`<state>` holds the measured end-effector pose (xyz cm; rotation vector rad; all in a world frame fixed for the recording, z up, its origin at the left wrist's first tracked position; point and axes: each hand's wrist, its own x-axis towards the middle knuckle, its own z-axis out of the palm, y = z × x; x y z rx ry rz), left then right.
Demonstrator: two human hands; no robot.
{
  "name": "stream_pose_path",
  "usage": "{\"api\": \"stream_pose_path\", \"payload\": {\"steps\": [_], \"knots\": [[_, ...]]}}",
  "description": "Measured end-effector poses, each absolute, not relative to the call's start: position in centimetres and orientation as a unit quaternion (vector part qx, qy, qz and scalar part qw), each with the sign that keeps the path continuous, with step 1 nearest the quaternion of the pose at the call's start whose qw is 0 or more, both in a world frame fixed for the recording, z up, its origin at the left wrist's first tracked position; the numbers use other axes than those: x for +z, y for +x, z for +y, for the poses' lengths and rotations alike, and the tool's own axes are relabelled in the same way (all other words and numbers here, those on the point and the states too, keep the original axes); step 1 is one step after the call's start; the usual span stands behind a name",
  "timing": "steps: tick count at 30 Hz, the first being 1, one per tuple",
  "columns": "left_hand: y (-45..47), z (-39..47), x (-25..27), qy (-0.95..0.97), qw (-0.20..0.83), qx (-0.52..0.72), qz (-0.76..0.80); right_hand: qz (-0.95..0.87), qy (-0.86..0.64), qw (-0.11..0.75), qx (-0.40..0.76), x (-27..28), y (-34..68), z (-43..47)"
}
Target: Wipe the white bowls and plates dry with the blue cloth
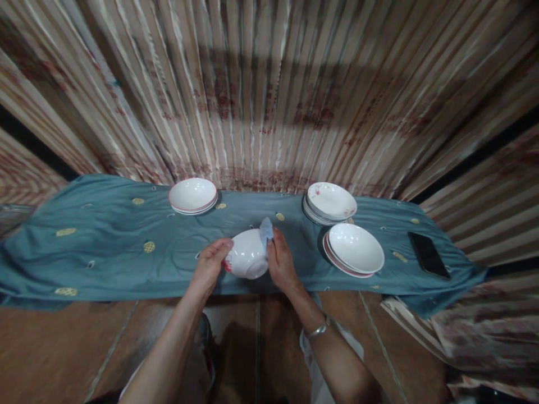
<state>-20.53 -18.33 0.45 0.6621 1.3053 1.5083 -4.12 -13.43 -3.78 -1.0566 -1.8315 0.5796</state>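
Note:
A white bowl [246,252] with a red flower pattern is tilted on its side over the front of the table, its outer base facing me. My left hand [211,259] grips the bowl by its left rim, thumb on the outside. On the opposite side, my right hand [280,258] is closed on a light blue cloth [266,231] pressed against the bowl's rim. The fingers behind the bowl are partly hidden.
A teal cloth-covered table [126,241] bears a short bowl stack [192,196] at back left. At right stand a taller stack [332,201] and a nearer stack [356,248]. A black phone [428,255] lies at far right. A pleated curtain [261,101] hangs behind.

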Motion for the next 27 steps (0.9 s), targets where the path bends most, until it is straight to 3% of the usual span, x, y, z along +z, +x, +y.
{"api": "stream_pose_path", "payload": {"steps": [16, 27], "knots": [[-19.7, -19.1, 0.2, 0.192, 0.549, 0.653, 0.485, -0.771, -0.390, 0.443, 0.238, -2.5, -3.6, -13.7], [-19.4, -18.3, -1.2, 0.070, 0.580, 0.705, 0.403, -0.656, -0.457, 0.487, 0.351, -4.0, -3.3, -12.2]]}}
